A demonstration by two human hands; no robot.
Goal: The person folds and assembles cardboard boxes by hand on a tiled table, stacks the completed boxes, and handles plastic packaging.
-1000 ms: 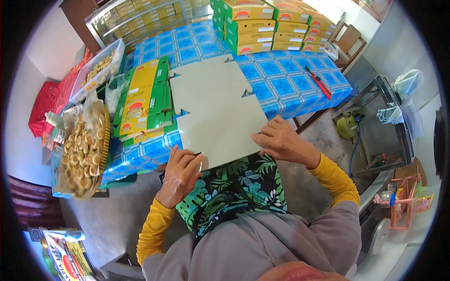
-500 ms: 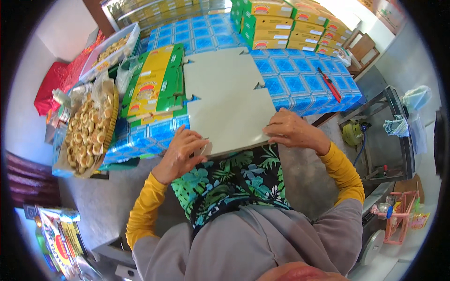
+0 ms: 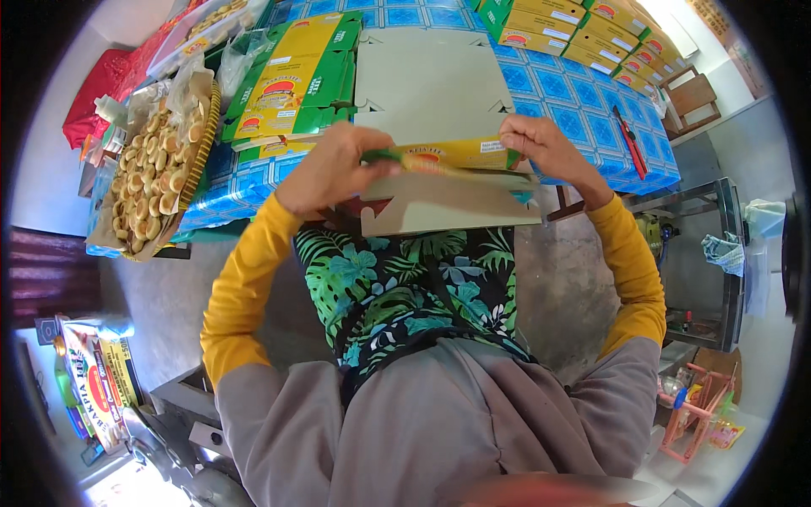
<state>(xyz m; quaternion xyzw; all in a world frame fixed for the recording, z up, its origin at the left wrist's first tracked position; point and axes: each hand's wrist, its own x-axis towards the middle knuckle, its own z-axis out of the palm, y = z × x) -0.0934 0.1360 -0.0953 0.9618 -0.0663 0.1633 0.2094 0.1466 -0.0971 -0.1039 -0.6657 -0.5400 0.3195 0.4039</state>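
In front of me lies an unfolded cardboard box (image 3: 431, 84), its plain pale inside facing up. Its near panel is lifted and folded over, showing the yellow and green printed side. My left hand (image 3: 342, 165), slightly blurred, is closed on the left end of that panel. At the right end, my right hand (image 3: 549, 152) pinches the panel's corner between thumb and fingers. Nearer my lap, a pale cardboard flap (image 3: 448, 207) sticks out past the table edge; whether it belongs to the same sheet I cannot tell.
Flat yellow-green boxes (image 3: 287, 76) are stacked on the left of the blue checked tablecloth (image 3: 549, 93). A basket of round pastries (image 3: 156, 169) stands further left. Made-up boxes (image 3: 583, 38) are piled far right, near a red cutter knife (image 3: 629, 144).
Both hands have risen away from my lap, lifting the near panel of the cardboard and folding it over. Its printed side now shows. The view has also shifted.
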